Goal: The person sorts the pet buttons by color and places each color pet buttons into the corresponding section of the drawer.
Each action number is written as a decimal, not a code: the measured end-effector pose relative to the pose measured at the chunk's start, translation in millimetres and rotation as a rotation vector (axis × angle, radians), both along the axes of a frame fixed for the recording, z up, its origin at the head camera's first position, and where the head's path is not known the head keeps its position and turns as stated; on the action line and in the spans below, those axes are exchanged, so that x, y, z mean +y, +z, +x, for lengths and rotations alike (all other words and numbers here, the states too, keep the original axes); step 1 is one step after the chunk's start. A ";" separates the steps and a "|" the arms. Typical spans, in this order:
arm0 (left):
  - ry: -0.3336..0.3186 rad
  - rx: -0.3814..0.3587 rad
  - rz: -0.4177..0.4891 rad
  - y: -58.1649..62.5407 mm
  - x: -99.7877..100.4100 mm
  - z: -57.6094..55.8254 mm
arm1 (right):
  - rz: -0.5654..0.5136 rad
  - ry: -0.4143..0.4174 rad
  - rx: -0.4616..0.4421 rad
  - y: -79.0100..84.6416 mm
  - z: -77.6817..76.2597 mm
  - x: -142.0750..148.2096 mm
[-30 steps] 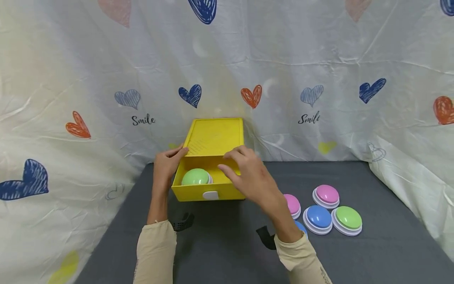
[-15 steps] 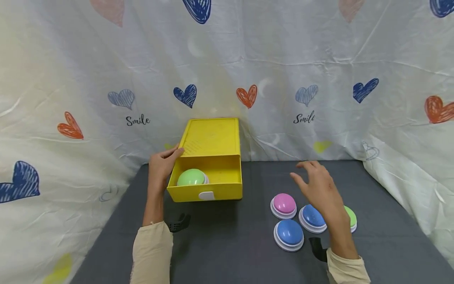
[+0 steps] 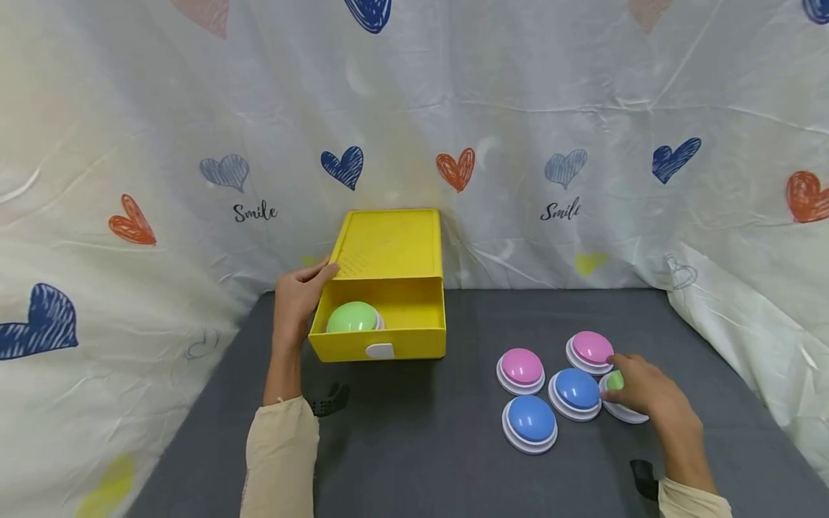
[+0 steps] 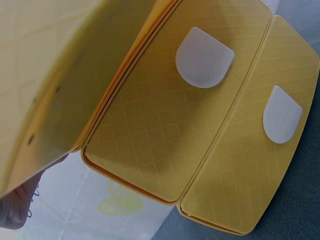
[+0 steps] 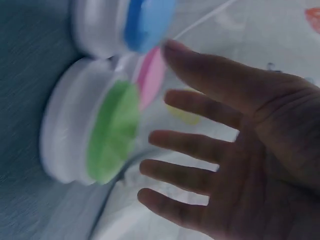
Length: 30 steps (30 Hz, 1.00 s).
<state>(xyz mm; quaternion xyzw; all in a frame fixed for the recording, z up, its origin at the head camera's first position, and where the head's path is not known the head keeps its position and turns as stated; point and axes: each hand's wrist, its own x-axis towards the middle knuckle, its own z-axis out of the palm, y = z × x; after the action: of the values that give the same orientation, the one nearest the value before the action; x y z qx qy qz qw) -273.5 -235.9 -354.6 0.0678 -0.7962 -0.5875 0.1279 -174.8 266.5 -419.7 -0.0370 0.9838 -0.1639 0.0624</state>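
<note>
My left hand (image 3: 298, 298) grips the left edge of the yellow drawer box (image 3: 391, 241), its thumb near the top's front corner. The box's top drawer (image 3: 414, 345) is pulled out, and a green dome button (image 3: 352, 316) sits in its left part. Below it, two more drawer fronts (image 4: 150, 120) with white tabs show in the left wrist view. Over on the right, my right hand (image 3: 654, 396) hovers at another green dome button (image 5: 115, 135) on a white base. Its fingers are spread and slightly bent, apart from the button in the right wrist view.
Around that green button stand two blue dome buttons (image 3: 575, 388) and two pink ones (image 3: 523, 367) on the dark tabletop (image 3: 414, 460). A white curtain (image 3: 505, 86) printed with hearts hangs behind the table and along its sides.
My right hand has moved from over the open drawer to the right and down to the green button on the table. The left hand keeps its grip on the box.
</note>
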 end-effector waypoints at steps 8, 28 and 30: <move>-0.004 0.036 -0.005 1.9 2.0 0.4 | -0.007 0.062 -0.027 -15.2 2.6 13.1; 0.000 -0.018 -0.007 0.6 -0.8 -1.2 | -0.004 -0.012 0.186 -25.5 9.8 29.5; 0.003 -0.019 0.000 1.0 -2.0 0.3 | -0.016 -0.029 0.224 -20.9 12.3 28.2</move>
<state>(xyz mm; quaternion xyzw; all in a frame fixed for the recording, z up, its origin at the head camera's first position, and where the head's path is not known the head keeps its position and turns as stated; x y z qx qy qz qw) -273.2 -237.9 -353.6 0.0747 -0.7971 -0.5867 0.1214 -162.6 294.8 -440.6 -0.0412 0.9837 -0.1677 -0.0504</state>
